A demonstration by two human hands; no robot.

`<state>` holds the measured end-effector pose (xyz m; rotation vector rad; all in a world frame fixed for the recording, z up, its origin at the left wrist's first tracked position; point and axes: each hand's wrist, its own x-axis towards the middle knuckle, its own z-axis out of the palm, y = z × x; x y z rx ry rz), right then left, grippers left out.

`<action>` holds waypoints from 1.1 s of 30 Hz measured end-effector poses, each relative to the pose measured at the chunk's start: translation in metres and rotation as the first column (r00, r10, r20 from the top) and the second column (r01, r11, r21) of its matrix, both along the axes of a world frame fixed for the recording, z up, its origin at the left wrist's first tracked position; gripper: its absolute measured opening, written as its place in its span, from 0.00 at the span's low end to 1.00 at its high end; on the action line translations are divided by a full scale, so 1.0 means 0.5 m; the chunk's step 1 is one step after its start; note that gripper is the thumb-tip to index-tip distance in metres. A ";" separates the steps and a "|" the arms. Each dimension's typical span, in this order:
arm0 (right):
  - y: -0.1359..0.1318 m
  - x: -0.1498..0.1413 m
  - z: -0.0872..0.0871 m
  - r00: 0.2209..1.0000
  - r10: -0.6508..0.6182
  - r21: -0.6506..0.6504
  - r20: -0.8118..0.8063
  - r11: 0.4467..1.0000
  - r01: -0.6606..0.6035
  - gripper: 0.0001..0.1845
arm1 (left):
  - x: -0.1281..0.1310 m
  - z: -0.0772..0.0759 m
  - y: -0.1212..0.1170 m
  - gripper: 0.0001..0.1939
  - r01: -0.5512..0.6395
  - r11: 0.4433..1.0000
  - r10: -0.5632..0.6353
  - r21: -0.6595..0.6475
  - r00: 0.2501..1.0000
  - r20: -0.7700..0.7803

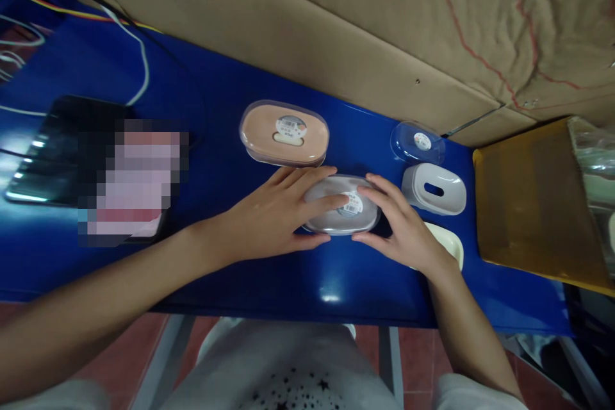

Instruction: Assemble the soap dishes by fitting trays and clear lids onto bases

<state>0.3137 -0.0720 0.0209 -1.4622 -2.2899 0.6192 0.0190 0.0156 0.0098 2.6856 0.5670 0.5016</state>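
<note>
A grey oval box with a clear lid and a round sticker lies on the blue table in front of me. My left hand grips its left end, fingers laid over the lid and thumb along the near side. My right hand holds its right end, fingers curled round the rim. Behind it stands a pink oval box with a clear lid.
At the right lie a loose clear lid, a white oval tray with a slot and a cream tray partly behind my wrist. A yellow-brown carton stands at far right. A dark tablet and cables lie left. Cardboard backs the table.
</note>
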 end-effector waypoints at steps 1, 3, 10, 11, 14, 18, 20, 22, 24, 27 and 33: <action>0.000 0.000 0.001 1.000 -0.001 0.000 0.001 1.000 0.001 0.45 | 0.001 -0.001 0.000 0.31 0.000 1.000 0.000 0.009 1.000 -0.006; 0.000 0.000 0.005 1.000 -0.001 0.010 0.003 1.000 0.001 0.44 | 0.002 -0.002 0.000 0.30 -0.002 0.999 0.003 0.043 1.000 -0.018; 0.007 0.022 0.007 0.996 -0.080 0.054 0.040 0.996 0.078 0.41 | 0.002 0.012 -0.002 0.34 0.003 0.971 0.008 0.239 0.999 -0.045; 0.010 0.026 0.003 0.994 -0.105 0.072 0.043 0.992 0.102 0.41 | 0.001 0.016 -0.001 0.32 -0.020 0.961 0.034 0.277 0.998 -0.044; 0.025 0.034 -0.012 0.984 -0.169 0.150 0.061 0.976 0.158 0.41 | -0.003 0.028 0.003 0.27 -0.132 0.922 0.148 0.365 0.989 -0.017; 0.048 0.029 -0.021 0.961 -0.236 0.250 0.143 0.948 0.195 0.40 | -0.007 0.026 0.014 0.28 -0.218 0.902 0.248 0.373 0.968 -0.035; 0.066 0.019 -0.020 0.949 -0.258 0.262 0.182 0.943 0.206 0.40 | -0.008 0.017 0.020 0.28 -0.233 0.897 0.271 0.377 0.961 -0.051; 0.090 0.006 -0.014 0.935 -0.266 0.252 0.233 0.945 0.207 0.40 | -0.007 0.006 0.028 0.29 -0.256 0.887 0.296 0.384 0.954 -0.049; 0.114 -0.005 -0.002 0.920 -0.258 0.231 0.294 0.954 0.194 0.40 | -0.006 -0.002 0.034 0.29 -0.286 0.880 0.321 0.379 0.947 -0.030; 0.119 -0.006 0.029 0.910 -0.220 0.214 0.352 0.965 0.151 0.42 | -0.002 0.001 0.035 0.28 -0.300 0.876 0.322 0.378 0.947 0.005; -0.066 0.063 0.075 0.885 -0.341 0.267 0.318 0.927 0.262 0.29 | 0.006 0.026 -0.004 0.22 -0.173 0.912 0.171 0.372 0.985 0.038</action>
